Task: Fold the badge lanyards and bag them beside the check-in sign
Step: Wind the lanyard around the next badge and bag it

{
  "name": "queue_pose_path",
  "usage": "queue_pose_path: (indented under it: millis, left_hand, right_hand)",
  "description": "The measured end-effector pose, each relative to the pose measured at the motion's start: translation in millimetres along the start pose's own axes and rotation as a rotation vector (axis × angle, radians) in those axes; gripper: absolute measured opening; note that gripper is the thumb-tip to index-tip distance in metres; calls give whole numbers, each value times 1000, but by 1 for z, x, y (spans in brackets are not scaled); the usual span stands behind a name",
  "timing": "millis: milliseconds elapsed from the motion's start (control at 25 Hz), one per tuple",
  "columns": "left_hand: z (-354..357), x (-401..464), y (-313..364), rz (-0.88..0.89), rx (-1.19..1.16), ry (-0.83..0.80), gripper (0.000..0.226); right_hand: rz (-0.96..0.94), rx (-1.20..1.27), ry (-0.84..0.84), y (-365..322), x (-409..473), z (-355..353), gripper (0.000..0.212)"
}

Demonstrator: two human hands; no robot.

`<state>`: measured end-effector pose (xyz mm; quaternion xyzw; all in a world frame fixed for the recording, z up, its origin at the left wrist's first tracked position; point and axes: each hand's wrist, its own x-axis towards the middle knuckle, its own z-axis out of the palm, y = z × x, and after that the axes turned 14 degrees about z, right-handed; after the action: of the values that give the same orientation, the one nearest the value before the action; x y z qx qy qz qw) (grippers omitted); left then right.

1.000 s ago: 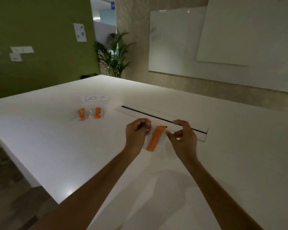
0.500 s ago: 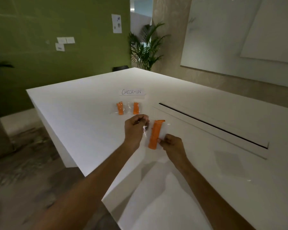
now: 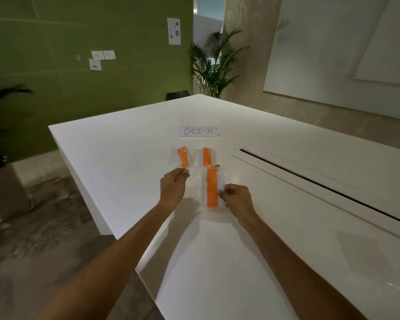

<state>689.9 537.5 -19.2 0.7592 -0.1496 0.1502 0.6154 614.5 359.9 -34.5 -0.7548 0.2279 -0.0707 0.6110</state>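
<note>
On the white worktop (image 3: 125,158), just in front of the check-in sign (image 3: 198,131), the left hand (image 3: 172,187) and right hand (image 3: 237,199) hold a clear bag (image 3: 200,188) with a folded orange lanyard (image 3: 212,188) inside. Both hands have their fingers curled, pinching opposite edges of the bag. Two bagged lanyards (image 3: 194,156) lie between this bag and the sign.

Wall notices (image 3: 174,31) too small to read, clear bag (image 3: 198,188) edges faint, upper arms cut off below
</note>
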Motion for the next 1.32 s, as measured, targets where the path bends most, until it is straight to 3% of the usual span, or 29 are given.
queue_pose_path:
  millis: [160, 400, 600, 800, 1040, 1320]
  left_hand:
    - [-10, 18, -27, 50, 214, -73, 29]
    - [-14, 37, -47, 73, 338, -179, 24]
    - [-4, 45, -52, 88, 366, -246, 25]
    - [10, 46, -57, 118, 380, -301, 29]
    - [16, 45, -57, 192, 366, -240, 26]
    - [23, 46, -45, 217, 330, -213, 23]
  right_hand:
    - [70, -57, 24, -8, 31, 28, 27]
    - [126, -169, 95, -13, 67, 62, 18]
    - [198, -197, 201, -16, 91, 43, 31]
    - [267, -239, 294, -12, 107, 12, 14]
    - [210, -395, 318, -8, 105, 5, 15]
    - [130, -484, 400, -5, 92, -11, 31]
